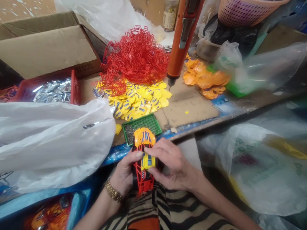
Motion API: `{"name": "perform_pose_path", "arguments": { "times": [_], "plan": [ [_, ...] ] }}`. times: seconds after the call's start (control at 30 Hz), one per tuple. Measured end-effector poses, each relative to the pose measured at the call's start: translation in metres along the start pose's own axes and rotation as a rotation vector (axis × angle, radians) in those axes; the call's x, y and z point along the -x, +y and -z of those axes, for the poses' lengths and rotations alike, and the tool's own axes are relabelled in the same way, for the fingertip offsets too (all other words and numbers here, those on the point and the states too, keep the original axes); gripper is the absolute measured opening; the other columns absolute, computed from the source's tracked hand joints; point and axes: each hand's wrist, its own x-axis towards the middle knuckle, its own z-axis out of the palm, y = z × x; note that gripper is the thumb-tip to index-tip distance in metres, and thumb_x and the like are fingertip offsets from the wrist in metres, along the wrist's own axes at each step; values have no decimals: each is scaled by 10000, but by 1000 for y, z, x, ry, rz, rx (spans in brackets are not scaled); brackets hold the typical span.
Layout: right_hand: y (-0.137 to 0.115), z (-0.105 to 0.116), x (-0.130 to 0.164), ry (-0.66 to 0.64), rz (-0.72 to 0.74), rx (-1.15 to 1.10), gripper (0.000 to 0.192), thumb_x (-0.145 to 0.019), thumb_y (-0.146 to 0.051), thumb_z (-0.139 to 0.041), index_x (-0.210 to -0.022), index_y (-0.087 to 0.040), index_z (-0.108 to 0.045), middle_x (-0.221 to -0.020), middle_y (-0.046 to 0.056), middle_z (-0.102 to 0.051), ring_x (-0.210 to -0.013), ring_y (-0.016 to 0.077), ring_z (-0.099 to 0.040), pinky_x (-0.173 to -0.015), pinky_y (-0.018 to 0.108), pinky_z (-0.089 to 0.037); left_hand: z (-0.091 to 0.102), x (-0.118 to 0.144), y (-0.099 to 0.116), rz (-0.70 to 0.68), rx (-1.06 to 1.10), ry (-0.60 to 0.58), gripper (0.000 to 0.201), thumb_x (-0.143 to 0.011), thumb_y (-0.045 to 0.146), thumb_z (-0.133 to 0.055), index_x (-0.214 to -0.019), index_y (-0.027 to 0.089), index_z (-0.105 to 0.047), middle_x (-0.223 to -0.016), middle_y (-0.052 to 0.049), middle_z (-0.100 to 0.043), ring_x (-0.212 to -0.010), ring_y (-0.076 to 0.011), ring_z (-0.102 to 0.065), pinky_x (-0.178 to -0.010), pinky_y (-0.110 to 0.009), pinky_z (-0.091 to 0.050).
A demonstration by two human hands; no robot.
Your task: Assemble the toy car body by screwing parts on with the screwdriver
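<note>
Toy car [144, 159], held just off the near edge of the worktop [192, 111] over the person's lap, looks partly assembled: an orange front shell sits at its far end, a yellow printed piece lies across its middle, and the red lattice frame shows bare at its near end. Judging by that, the yellow piece is being seated and the rear seems not yet covered. The left hand [124, 174] wraps the car from the left, its thumb pressing on the frame beside the yellow piece, fingers closed underneath. The right hand [171, 166] grips from the right, its fingers [155, 152] curled onto the yellow piece. Just beyond the car, a green tray [153, 123] sits at the worktop's near edge, with yellow pieces [139, 102] and red frames [136, 57] piled farther back. An orange screwdriver [179, 41] hangs untouched above the worktop.
</note>
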Motion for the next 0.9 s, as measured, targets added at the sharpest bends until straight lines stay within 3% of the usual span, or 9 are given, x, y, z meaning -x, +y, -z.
{"name": "perform_pose_path", "arguments": {
  "times": [0.17,0.33,0.43,0.73,0.9],
  "plan": [
    [1,-1,-2,28,-29,14,328,-801,-221,-637,-1121,-159,-594,-889,60,-665,-790,192,-561,-706,368,-465,6,3,0,-77,-128,0,613,-633,101,-783,-1227,150,-638,-928,-91,-782,-875,-308,-748,-825,-385,-607],
    [3,-3,0,124,-23,-147,403,-741,-172,-681,-1134,-153,-597,-912,67,-659,-826,184,-596,-730,343,-493,-3,7,4,-82,-195,-18,655,-587,59,-771,-1226,136,-646,-885,-92,-783,-880,-324,-742,-769,-364,-615],
    [1,-2,-1,119,-36,-167,344,-752,-179,-694,-1081,-161,-597,-900,62,-659,-832,181,-600,-740,338,-493,-6,9,5,-75,-224,-31,637,-583,87,-775,-1207,137,-655,-854,-86,-783,-864,-330,-745,-768,-370,-614],
    [1,-5,2,120,17,-145,305,-726,-137,-671,-1018,-177,-591,-813,31,-663,-736,156,-583,-705,339,-447,11,4,-5,-56,-150,-177,645,-610,157,-752,-1240,125,-617,-840,-88,-781,-884,-356,-738,-822,-462,-597],
    [2,-7,4,143,-5,-110,307,-721,-158,-680,-1015,-190,-599,-782,16,-647,-726,159,-554,-695,341,-440,4,3,-2,-100,-231,-118,690,-609,136,-761,-1277,128,-587,-873,-79,-775,-877,-324,-740,-845,-435,-595]
  ]
}}
